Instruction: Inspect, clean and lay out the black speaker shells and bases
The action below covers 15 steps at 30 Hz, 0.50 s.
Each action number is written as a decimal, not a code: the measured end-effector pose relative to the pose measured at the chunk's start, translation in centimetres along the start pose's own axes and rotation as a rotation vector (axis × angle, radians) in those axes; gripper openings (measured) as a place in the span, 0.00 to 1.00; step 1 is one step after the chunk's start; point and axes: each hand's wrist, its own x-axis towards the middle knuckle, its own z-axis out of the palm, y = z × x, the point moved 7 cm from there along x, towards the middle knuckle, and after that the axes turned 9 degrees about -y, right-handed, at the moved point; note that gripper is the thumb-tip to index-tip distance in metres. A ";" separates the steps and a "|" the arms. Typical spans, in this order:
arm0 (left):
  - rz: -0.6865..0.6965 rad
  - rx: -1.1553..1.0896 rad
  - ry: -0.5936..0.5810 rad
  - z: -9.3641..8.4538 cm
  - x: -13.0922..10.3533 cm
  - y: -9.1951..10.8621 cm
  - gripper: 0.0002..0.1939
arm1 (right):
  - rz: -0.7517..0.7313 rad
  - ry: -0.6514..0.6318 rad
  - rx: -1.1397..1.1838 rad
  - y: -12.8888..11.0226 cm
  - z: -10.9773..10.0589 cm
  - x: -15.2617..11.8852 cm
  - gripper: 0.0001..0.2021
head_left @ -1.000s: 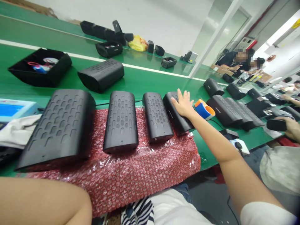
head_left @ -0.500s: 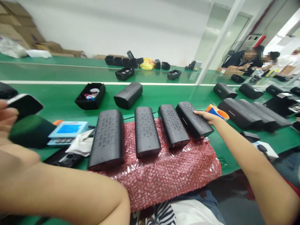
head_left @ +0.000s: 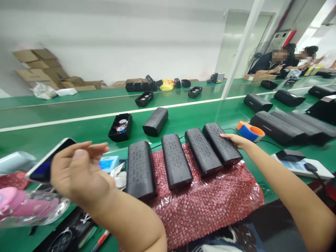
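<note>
Resting at the right end of a row of four, one black casing (head_left: 219,141) lies on red bubble wrap (head_left: 210,210), its patterned face up; the right hand (head_left: 235,140) is at its right side, one digit on top, the others hidden, so whether it pinches cannot be told. Three like casings (head_left: 177,161) complete the row, leftward. Beside the hand: one blue-and-orange ring (head_left: 249,132). Left hand (head_left: 81,175): raised, fingers extended, overlapping a tilted phone (head_left: 47,162); grip cannot be told. Below it: one pink bottle (head_left: 34,208). Beyond the row, on the green bench (head_left: 84,130): one open housing (head_left: 115,136) with wired parts inside, one closed patterned casing (head_left: 156,122). Right: one white power strip (head_left: 321,171), further casings (head_left: 279,129). Far side: one yellow bag (head_left: 167,84), cardboard boxes (head_left: 43,75), two seated people (head_left: 265,64).
</note>
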 end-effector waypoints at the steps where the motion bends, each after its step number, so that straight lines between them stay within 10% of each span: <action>1: -0.015 -0.003 -0.034 1.0 -0.3 -0.3 0.07 | 0.010 0.001 -0.044 0.0 -0.1 0.1 0.18; 4: -0.083 0.138 -0.212 5.0 -2.1 -1.3 0.08 | 0.013 0.037 -0.254 -1.2 -1.2 0.3 0.22; 9: -0.280 0.983 -1.071 12.2 -8.7 -5.7 0.16 | -0.298 0.200 -0.730 -8.6 -2.1 0.0 0.42; 15: -0.579 1.570 -0.824 5.9 -9.3 -8.2 0.25 | -0.965 -0.198 -1.170 -14.4 11.8 -3.2 0.31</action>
